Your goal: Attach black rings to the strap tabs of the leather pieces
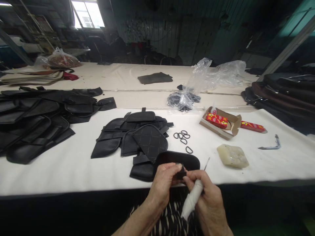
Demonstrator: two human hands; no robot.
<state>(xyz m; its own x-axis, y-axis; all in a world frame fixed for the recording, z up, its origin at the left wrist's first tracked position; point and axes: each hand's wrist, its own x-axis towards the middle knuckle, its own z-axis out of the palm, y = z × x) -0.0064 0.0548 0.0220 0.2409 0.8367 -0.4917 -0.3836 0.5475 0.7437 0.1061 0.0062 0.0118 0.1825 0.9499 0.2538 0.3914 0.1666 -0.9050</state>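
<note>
At the table's front edge, my left hand [163, 182] is closed on a black leather piece [180, 157], its thumb pressing near a short black strap [181, 174]. My right hand [209, 196] wraps round an awl [192, 200] with a white wrapped handle; its thin metal shaft points up and away. The thumb and forefinger of that hand also pinch at the strap's end. Just beyond the leather piece lie several black D-shaped rings [183, 135]. To the left, more black leather pieces [145, 137] overlap in a pile, touching the held one.
A larger heap of black leather pieces [36, 118] covers the left side. On the right are a cardboard box [219, 131] with red packets, a yellowish block [232, 156] and a bent metal tool [273, 144]. Plastic bags [216, 75] and stacked dark bags [285, 95] stand farther back.
</note>
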